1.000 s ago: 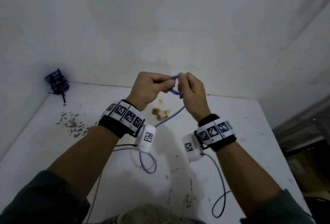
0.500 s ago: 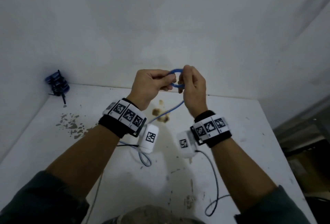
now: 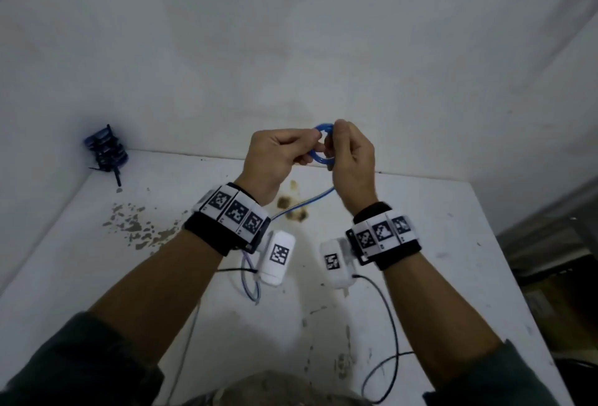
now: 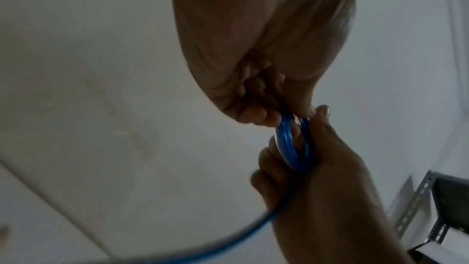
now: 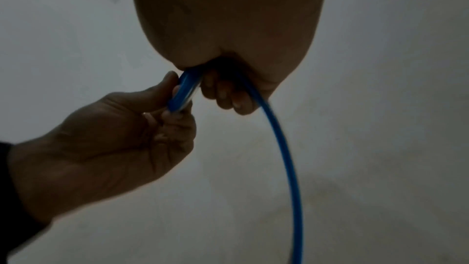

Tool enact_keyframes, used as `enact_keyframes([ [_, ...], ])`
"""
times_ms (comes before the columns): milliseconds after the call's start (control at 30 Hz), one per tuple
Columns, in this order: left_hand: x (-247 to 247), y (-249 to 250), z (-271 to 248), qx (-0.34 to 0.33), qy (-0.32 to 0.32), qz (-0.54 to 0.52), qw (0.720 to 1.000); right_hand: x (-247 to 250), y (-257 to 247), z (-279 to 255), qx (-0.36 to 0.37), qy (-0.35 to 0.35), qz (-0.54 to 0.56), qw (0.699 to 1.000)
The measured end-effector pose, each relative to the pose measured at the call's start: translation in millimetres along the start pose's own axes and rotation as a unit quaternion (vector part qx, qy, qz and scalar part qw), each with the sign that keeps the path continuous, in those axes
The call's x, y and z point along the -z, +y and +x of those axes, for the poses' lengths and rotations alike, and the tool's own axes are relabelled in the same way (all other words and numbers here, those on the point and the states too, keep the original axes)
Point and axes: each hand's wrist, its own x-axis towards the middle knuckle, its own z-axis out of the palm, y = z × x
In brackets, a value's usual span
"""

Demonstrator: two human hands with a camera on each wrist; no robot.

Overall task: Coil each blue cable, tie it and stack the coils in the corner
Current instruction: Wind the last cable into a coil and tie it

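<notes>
White table [image 3: 420, 244], stained; finished stack of blue coils [image 3: 106, 153] sits in its far left corner against the wall, well apart from the hands. Left hand [image 3: 275, 159] and right hand [image 3: 352, 159] raised above the table, close together, each pinching one side of a small ring of blue cable [image 3: 318, 146] held between them. The cable's loose tail drops from under the right hand toward the table.

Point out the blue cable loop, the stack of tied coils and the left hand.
blue cable loop [image 3: 318, 156], head view, lower arc between the hands
stack of tied coils [image 3: 106, 150], head view, middle of the pile in the corner
left hand [image 3: 275, 159], head view, back of the hand
</notes>
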Motion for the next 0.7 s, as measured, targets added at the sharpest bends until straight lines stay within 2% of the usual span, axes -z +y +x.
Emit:
enact_keyframes([
  [67, -4.2, -7.0, -3.6, 0.017, -0.007, -0.021, 1.0, -6.5, 1.2, -4.5, -0.025, 0.043, 0.031, 0.998],
  [100, -1.1, -8.6, -3.2, 0.018, -0.022, 0.003, 1.0, -3.6, 3.4, -4.4, -0.021, 0.026, 0.004, 0.999],
  [133, 4.5, -8.0, -1.7, 0.013, -0.04, 0.038, 0.998, 2.1, 5.1, -2.5, -0.006, -0.015, -0.05, 0.999],
  [200, 16.3, -4.2, 2.0, -0.002, -0.064, 0.102, 0.993, 13.3, 5.8, 3.8, 0.023, -0.121, -0.18, 0.976],
  [233, 20.0, -2.2, 4.7, -0.012, -0.063, 0.113, 0.992, 16.6, 5.7, 7.0, 0.026, -0.148, -0.206, 0.967],
  [267, 20.7, -1.0, 6.7, -0.024, -0.052, 0.108, 0.993, 16.4, 5.4, 8.0, 0.023, -0.14, -0.193, 0.971],
  [300, 17.3, -0.5, 7.6, -0.036, -0.03, 0.092, 0.995, 13.4, 4.5, 7.2, 0.014, -0.103, -0.156, 0.982],
  [333, 11.4, -1.7, 7.3, -0.046, -0.001, 0.07, 0.996, 8.7, 4.2, 5.5, -0.009, -0.044, -0.104, 0.994],
  [400, 0.1, -6.9, 4.8, -0.041, 0.06, 0.012, 0.997, -3.4, 5.7, 0.0, -0.063, 0.059, 0.003, 0.996],
  [467, -2.2, -13.2, 0.6, -0.008, 0.076, -0.041, 0.996, -11.1, 8.6, -3.6, -0.069, 0.085, 0.025, 0.994],
  [533, 4.7, -16.6, -3.9, 0.023, 0.041, -0.033, 0.998, -7.6, 12.6, -2.0, -0.032, 0.056, -0.034, 0.997],
  [633, 17.8, -9.6, -3.2, 0.001, -0.04, 0.133, 0.99, 6.2, 11.6, 7.2, 0.033, -0.055, -0.195, 0.979],
  [700, 20.9, -2.1, 1.5, -0.012, -0.058, 0.197, 0.979, 11.3, 9.4, 14.6, 0.045, -0.113, -0.239, 0.964],
])
